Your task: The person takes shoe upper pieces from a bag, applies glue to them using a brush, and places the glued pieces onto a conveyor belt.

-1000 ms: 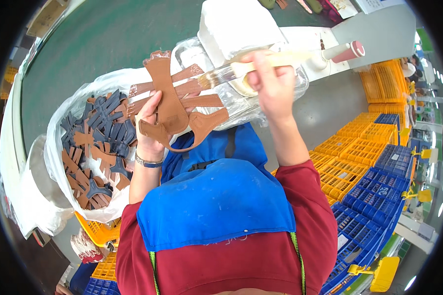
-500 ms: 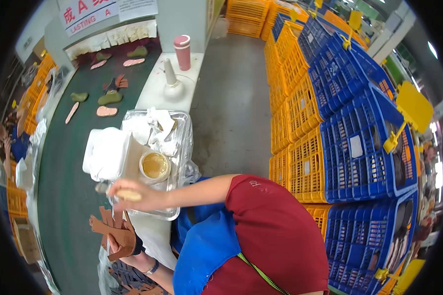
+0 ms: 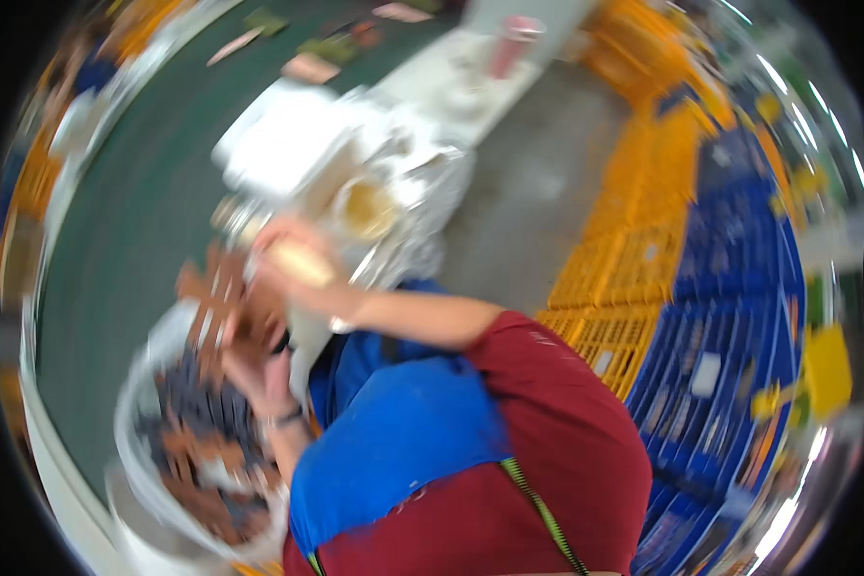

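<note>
Brown strappy leather, which looks like a shoe upper (image 3: pixel 213 293), is held up in my left hand (image 3: pixel 250 370), its loose straps fanning toward the belt. Just above it, my right hand (image 3: pixel 298 240) is closed around a brush (image 3: pixel 302 262) with a pale wooden handle. Blur hides the brush's tip and whether it touches the leather. Beyond my right hand, a round tub (image 3: pixel 367 209) of amber, glue-like paste rests on a plastic-covered tray (image 3: pixel 432 206). A white box (image 3: pixel 283 144) stands beside the tub.
By my left forearm, a plastic-lined bin (image 3: pixel 149 470) holds many brown and dark uppers (image 3: pixel 206 413). A green conveyor belt (image 3: pixel 130 221) carries shoe parts at its far end. A pink cup (image 3: pixel 516 46) stands on the white ledge. Yellow crates (image 3: pixel 634 211) and blue crates (image 3: pixel 730 278) line the right.
The whole view has swung and blurred, so the bin of uppers now shows more fully. Both hands keep hold of the upper and the brush, close together.
</note>
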`<state>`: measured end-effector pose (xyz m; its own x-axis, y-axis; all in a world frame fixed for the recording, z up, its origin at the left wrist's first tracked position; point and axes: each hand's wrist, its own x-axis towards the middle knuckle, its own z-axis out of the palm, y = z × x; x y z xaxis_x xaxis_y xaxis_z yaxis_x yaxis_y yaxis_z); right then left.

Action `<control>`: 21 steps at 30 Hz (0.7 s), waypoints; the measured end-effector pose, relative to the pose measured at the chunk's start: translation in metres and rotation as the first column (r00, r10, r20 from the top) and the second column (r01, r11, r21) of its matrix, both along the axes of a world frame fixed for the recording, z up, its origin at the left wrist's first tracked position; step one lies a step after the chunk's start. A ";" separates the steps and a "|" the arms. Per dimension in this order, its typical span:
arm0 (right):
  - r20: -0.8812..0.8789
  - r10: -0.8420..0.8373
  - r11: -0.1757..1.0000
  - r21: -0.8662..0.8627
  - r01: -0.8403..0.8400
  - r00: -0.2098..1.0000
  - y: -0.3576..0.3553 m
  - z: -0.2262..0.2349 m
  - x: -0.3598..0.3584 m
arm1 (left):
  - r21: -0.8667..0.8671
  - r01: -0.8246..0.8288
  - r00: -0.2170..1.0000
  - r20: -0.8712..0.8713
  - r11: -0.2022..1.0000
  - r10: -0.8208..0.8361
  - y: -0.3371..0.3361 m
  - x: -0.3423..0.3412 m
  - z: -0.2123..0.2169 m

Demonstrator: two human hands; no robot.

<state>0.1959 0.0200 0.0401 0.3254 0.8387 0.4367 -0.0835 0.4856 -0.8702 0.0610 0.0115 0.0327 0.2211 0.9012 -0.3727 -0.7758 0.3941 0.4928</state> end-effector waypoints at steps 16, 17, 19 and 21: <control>0.043 0.143 0.976 -0.169 -0.134 0.989 0.016 0.061 0.047 | 0.221 0.197 0.927 0.274 0.955 -0.255 0.002 -0.028 -0.005; 0.081 0.149 0.977 -0.165 -0.134 0.986 0.019 0.055 0.046 | 0.235 0.212 0.906 0.316 0.948 -0.281 0.001 -0.024 0.004; 0.038 0.220 0.951 -0.231 -0.205 0.975 0.019 0.056 0.048 | 0.249 0.222 0.884 0.356 0.943 -0.302 0.000 -0.024 0.005; 0.005 0.219 0.948 -0.238 -0.212 0.976 0.018 0.052 0.048 | 0.198 0.175 0.898 0.370 0.964 -0.239 0.001 -0.025 -0.004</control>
